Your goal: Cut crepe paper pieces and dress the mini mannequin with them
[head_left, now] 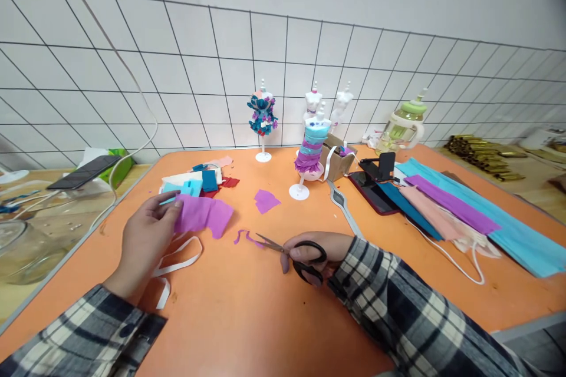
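Between the thumb and fingers of my left hand (150, 235) is a piece of purple crepe paper (206, 215), held above the orange table (221, 318). My right hand (309, 247) grips a pair of scissors (305, 259) with black handles, the blades pointing left and nearly together. A thin curly purple strip (243, 235) lies by the blade tips. Farther back rests a loose purple scrap (266, 201). White ribbon (183, 262) curls beside my left wrist. Behind the scissors stands a small dress form (312, 147) wrapped in light blue and purple paper.
Another decorated dress form (263, 115) and two white ones stand at the back. Coloured scraps (194, 179) are piled at the left. On the right are folded crepe paper strips (455, 200), a phone (374, 191), a small cardboard box (338, 159) and a green-lidded bottle (401, 123).
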Demonstrator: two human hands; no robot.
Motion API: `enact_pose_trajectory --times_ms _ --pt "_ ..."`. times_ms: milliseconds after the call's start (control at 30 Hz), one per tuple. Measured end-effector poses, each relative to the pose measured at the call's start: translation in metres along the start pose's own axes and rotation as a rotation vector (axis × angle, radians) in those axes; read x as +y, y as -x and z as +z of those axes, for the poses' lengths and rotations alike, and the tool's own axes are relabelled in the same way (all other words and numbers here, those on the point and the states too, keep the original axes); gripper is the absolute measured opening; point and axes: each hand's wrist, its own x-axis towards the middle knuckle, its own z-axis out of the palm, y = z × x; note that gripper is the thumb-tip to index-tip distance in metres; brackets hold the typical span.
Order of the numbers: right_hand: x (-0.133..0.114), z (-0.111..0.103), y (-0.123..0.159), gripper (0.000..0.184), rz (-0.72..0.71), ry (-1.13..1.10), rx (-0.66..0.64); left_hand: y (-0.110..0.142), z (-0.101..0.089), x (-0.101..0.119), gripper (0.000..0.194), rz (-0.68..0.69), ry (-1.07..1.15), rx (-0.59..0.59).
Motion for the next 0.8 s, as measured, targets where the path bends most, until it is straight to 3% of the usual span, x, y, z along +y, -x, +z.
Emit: enact_pose_trajectory --times_ms 67,133,167,233,300,367,500,600,733,800 --pt "0.001 -0.003 0.003 0.055 0.050 0.049 -0.012 0.003 0.000 0.006 0.051 0.128 -0.155 0.079" --pt "0.002 -0.006 0.006 0.055 0.073 0.084 -0.034 0.014 0.002 0.016 0.054 0.377 -0.294 0.185" --pt "0.002 -0.007 0.007 0.055 0.069 0.097 -0.049 0.022 0.004 0.022 0.054 0.513 -0.278 0.167" --pt "0.002 -0.008 0.010 0.056 0.046 0.114 -0.094 0.041 0.011 0.031 0.049 0.739 -0.212 -0.103" --pt "0.000 -0.008 0.013 0.057 0.009 0.117 -0.138 0.059 0.022 0.036 0.058 0.850 -0.247 -0.316" --pt "0.000 -0.008 0.015 0.058 -0.034 0.102 -0.174 0.070 0.034 0.038 0.058 0.833 -0.290 -0.418" --pt "0.002 -0.007 0.014 0.057 -0.122 0.035 -0.195 0.072 0.046 0.039 0.022 0.801 -0.322 -0.551" --pt "0.004 -0.006 0.011 0.060 -0.143 0.011 -0.188 0.072 0.047 0.043 0.022 0.753 -0.237 -0.640" --pt "0.004 0.000 0.006 0.064 -0.120 -0.020 -0.200 0.077 0.053 0.049 0.037 0.658 -0.145 -0.590" --pt "0.004 0.005 0.005 0.065 -0.103 -0.045 -0.227 0.080 0.057 0.051 0.026 0.609 -0.083 -0.519"
